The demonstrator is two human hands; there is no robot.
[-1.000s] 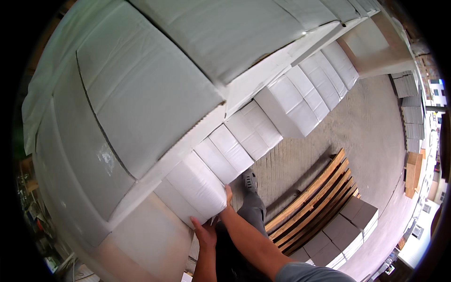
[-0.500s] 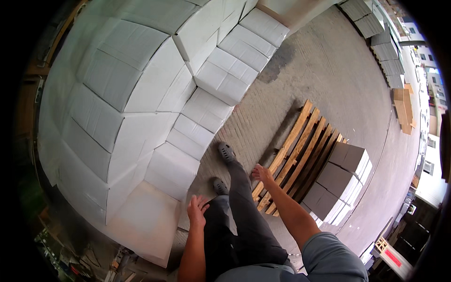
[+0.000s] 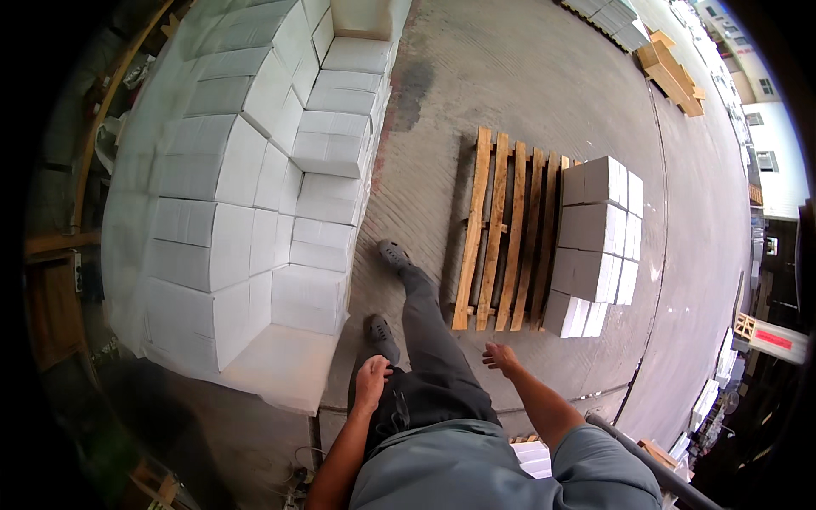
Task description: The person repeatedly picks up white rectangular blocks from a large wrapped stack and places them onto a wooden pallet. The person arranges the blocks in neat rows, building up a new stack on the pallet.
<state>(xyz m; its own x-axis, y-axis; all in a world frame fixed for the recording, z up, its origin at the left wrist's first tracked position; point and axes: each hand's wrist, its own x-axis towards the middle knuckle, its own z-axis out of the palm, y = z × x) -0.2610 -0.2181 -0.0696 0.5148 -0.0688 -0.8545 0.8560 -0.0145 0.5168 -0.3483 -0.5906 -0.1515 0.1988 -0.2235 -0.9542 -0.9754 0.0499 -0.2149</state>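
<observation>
My left hand point(image 3: 371, 382) hangs in front of my left thigh, empty, its fingers loosely bent. Out to the right, my right hand point(image 3: 500, 357) is held over the concrete floor, fingers apart and nothing in them. Just beyond it lies a wooden slatted pallet point(image 3: 510, 238). White cartons point(image 3: 597, 246) are stacked along the pallet's right side. To my left rises a large stepped stack of white cartons point(image 3: 242, 246), apart from my left hand. A pale sheet point(image 3: 280, 365) shows at the stack's near end. Neither hand touches a carton.
My feet in grey clogs point(image 3: 393, 255) are on the concrete floor point(image 3: 442, 93), between the stack and the pallet. More stacked cartons point(image 3: 608, 17) and an open brown cardboard box point(image 3: 671, 75) stand far right. A dark rail point(image 3: 646, 463) runs close by my right side.
My view has turned right, so the pallet and stack appear straighter. My left hand has swung in to my thigh, its fingers bending. My right hand has drawn back from over the pallet's edge.
</observation>
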